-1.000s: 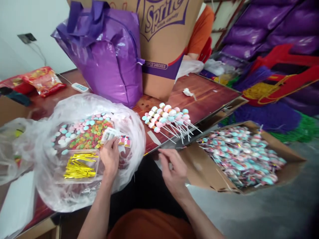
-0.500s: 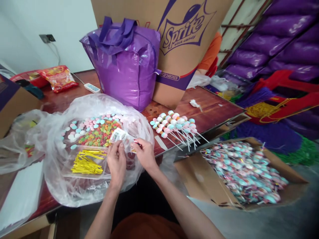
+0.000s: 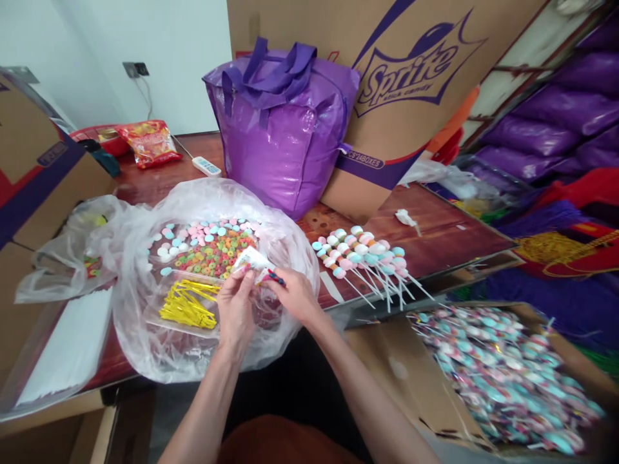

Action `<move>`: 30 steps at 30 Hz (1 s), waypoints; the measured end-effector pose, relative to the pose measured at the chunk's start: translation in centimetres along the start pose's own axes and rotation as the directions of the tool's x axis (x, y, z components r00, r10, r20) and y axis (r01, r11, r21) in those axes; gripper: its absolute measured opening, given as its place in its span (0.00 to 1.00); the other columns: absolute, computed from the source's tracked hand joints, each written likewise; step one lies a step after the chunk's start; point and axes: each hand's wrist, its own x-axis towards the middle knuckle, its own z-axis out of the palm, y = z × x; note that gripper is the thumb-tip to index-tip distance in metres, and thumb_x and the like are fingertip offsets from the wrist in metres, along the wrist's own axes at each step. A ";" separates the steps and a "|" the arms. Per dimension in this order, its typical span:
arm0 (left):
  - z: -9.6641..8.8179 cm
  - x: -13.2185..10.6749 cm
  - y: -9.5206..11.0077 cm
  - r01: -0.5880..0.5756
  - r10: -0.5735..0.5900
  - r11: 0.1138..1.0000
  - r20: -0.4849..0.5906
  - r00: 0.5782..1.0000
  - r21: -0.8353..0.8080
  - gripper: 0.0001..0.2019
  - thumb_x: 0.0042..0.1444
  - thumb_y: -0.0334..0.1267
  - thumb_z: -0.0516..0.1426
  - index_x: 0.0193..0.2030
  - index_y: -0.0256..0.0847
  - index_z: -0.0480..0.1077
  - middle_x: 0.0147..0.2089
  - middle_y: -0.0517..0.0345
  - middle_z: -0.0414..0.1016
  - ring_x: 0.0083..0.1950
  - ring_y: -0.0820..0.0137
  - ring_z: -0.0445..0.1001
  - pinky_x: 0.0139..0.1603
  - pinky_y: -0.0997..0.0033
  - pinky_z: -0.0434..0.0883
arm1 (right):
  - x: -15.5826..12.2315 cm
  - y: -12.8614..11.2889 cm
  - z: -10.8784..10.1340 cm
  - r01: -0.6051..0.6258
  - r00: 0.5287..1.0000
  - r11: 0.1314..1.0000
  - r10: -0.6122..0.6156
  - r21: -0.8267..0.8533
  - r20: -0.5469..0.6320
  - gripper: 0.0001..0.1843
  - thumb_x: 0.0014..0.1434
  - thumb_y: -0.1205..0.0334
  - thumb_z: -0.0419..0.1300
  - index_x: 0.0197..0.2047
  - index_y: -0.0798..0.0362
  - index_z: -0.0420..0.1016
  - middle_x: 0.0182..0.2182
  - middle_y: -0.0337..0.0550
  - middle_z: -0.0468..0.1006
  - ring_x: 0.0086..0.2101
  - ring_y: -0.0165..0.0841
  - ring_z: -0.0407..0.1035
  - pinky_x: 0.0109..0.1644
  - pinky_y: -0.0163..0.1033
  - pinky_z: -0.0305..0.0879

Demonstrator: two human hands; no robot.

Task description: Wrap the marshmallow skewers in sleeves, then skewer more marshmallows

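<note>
My left hand is closed in a pinch at the lower edge of a small white printed packet. Close beside it, the fingers of my right hand are pressed together near the packet's right end. A small dark blue and red piece shows at those fingers; its kind is unclear. Both hands are over a clear plastic bag spread on the table. On it lie pastel candy discs, fruit-coloured candy rings and yellow twist ties in a clear tray.
Marshmallow-like candy sticks lie at the table's right edge. Below them stands a cardboard box full of wrapped candy sticks. A purple bag and a large carton stand behind. White sticks or strips lie left.
The view has shifted, so the scene sits further right. My hands have come closer together, and the white packet is now right by my right fingers.
</note>
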 end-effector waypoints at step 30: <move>2.2 -3.6 -1.9 0.149 -0.151 0.988 0.061 0.987 0.030 0.16 0.36 0.41 0.75 0.31 0.39 0.78 0.34 0.60 0.79 0.34 0.75 0.76 0.36 0.77 0.73 | -5.0 -1.0 -1.3 -0.068 0.900 0.743 0.334 0.666 -0.281 0.17 0.60 0.55 0.60 0.22 0.51 0.64 0.21 0.33 0.63 0.27 0.29 0.58 0.33 0.34 0.59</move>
